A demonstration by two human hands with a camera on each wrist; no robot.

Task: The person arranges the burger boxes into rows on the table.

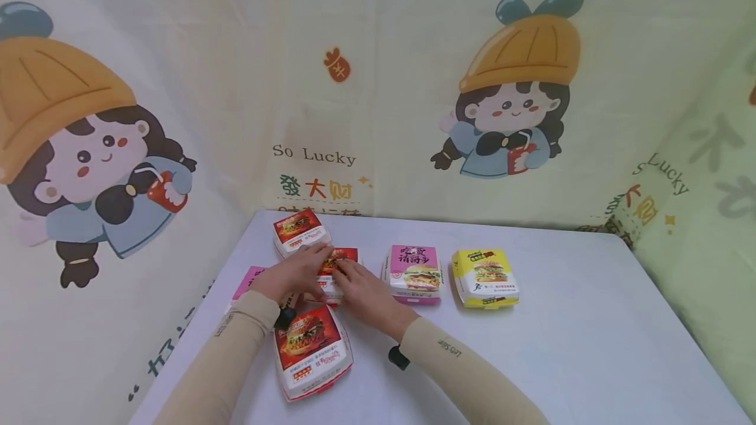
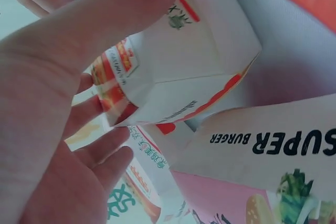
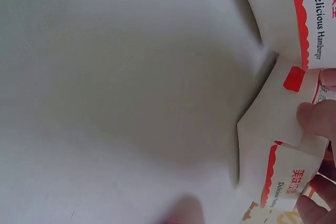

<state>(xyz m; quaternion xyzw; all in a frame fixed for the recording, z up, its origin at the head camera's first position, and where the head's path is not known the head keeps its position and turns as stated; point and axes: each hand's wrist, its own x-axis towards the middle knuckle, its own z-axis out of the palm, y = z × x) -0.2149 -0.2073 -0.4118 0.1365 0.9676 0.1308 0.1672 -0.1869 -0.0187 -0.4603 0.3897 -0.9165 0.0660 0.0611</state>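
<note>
Both hands hold a red-and-white hamburger box (image 1: 345, 256) in the middle of the group. My left hand (image 1: 295, 274) grips its left side, the thumb lying across the box's white wall (image 2: 210, 61) in the left wrist view. From the right, my right hand (image 1: 372, 297) holds the same box, with thumb and fingertips on its side (image 3: 273, 108). Another red box (image 1: 313, 353) sits just in front, and a third (image 1: 301, 235) stands behind. A pink burger box (image 1: 251, 279) is partly hidden by my left hand.
Right of my hands stand a second pink burger box (image 1: 412, 274) and a yellow one (image 1: 485, 279). All rest on a white table (image 1: 567, 346). A printed cloth (image 1: 407, 84) with cartoon figures hangs behind it and along its sides.
</note>
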